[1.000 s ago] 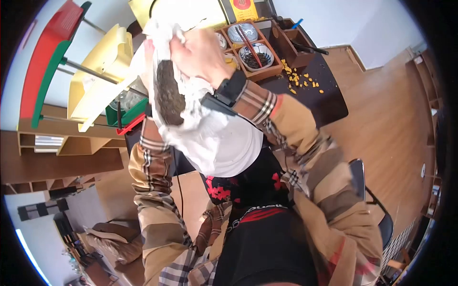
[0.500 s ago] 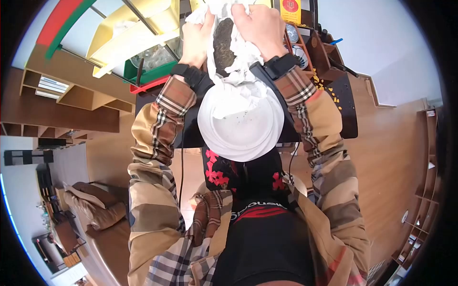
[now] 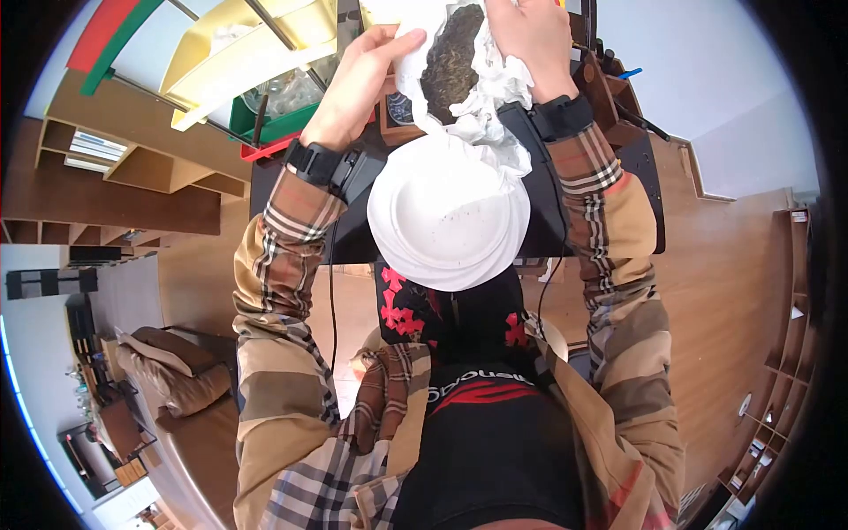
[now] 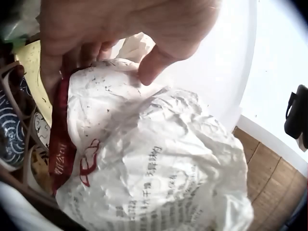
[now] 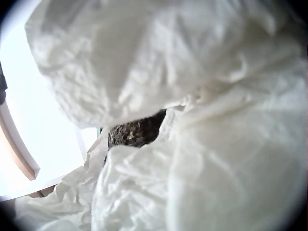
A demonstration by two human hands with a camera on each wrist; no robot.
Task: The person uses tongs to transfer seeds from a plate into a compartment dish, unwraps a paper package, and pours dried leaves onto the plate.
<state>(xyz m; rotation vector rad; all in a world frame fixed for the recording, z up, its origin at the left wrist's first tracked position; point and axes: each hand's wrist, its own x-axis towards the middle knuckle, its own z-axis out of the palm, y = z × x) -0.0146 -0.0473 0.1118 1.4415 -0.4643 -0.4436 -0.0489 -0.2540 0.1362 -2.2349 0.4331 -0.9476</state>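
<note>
In the head view, a dark brown tea cake [image 3: 452, 66] of pressed leaves shows through its unfolded, crumpled white paper wrapper [image 3: 503, 97]. My left hand [image 3: 358, 84] pinches the cake's left edge through the paper, thumb in front and fingers behind. The left wrist view shows printed characters and a red band on the wrapper [image 4: 168, 159]. With my right hand [image 3: 534, 44] I grip the bunched paper along the right side. Paper fills most of the right wrist view, and the cake [image 5: 137, 132] peeks through a gap. Below hangs the wrapper's loose end, over a white round plate [image 3: 446, 225] dotted with dark crumbs.
A dark table [image 3: 636, 208] lies under the plate. Left of my hands stands a rack with a yellow bin [image 3: 230, 66] and a green tray [image 3: 283, 110]. A wooden box [image 3: 601, 97] with a blue-tipped item is at right. Patterned bowls [image 4: 10, 130] sit in compartments.
The tea cake has shifted right over the last half second and more of its dark face shows. My left hand has moved from the bunched paper to the cake's left edge.
</note>
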